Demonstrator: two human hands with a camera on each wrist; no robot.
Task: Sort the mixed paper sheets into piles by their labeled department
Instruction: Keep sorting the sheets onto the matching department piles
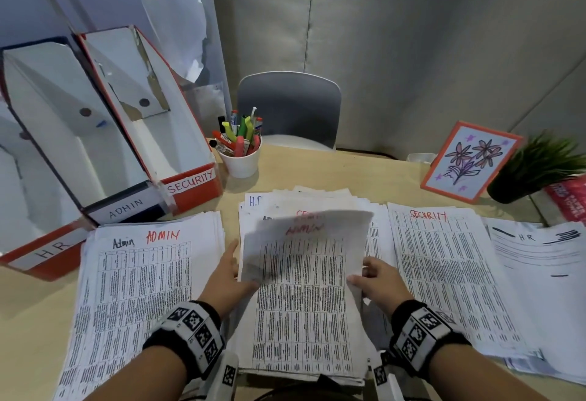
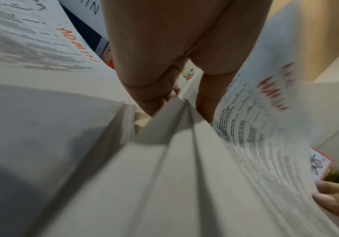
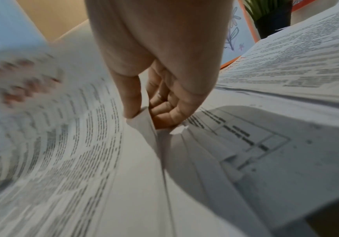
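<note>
A mixed stack of printed sheets [image 1: 304, 337] lies in front of me on the tan desk [image 1: 31, 321]. Its top sheet [image 1: 304, 261], marked ADMIN in red, is lifted and curled, and blurred. My left hand [image 1: 236, 269] holds its left edge, thumb and fingers either side of the paper [image 2: 176, 102]. My right hand [image 1: 358, 277] pinches the right edge between thumb and curled fingers [image 3: 144, 115]. An Admin pile [image 1: 142, 289] lies to the left. A Security pile [image 1: 444, 273] and an HR pile [image 1: 539, 273] lie to the right.
Three file boxes labelled HR [image 1: 47, 253], ADMIN [image 1: 125, 208] and SECURITY [image 1: 190, 182] lean at the back left. A white cup of pens [image 1: 241, 159], a grey chair [image 1: 288, 109], a framed flower drawing [image 1: 469, 161] and a potted plant [image 1: 536, 169] stand along the back.
</note>
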